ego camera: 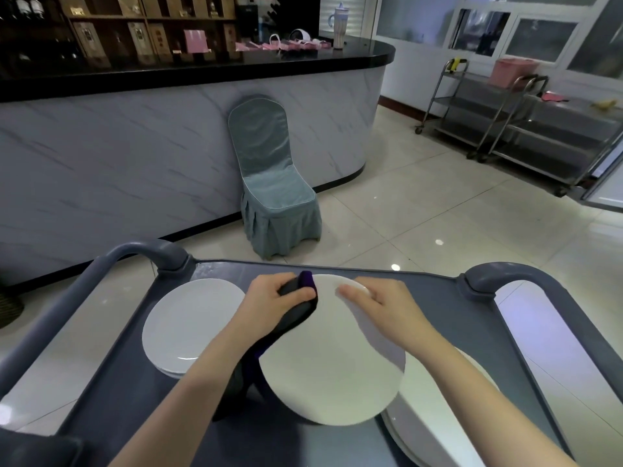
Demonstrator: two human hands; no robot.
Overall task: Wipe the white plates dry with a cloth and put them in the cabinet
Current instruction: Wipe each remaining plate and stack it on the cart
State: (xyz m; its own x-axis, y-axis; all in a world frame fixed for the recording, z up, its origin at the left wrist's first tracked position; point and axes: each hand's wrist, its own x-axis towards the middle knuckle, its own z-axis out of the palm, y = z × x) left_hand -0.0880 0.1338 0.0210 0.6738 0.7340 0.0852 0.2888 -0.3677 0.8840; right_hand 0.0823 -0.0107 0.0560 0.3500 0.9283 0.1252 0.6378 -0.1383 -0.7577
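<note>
A large white plate is held tilted above the grey cart. My right hand grips its far right rim, fingers over the edge. My left hand holds a dark purple cloth against the plate's upper left edge; the cloth hangs down along my left forearm. A stack of white plates lies on the cart at the left. Another stack of white plates sits at the right, partly hidden under the held plate and my right arm.
The cart has raised grey handles at the far left and far right. A chair with a teal cover stands ahead against a marble counter. Steel trolleys stand at the right, across the tiled floor.
</note>
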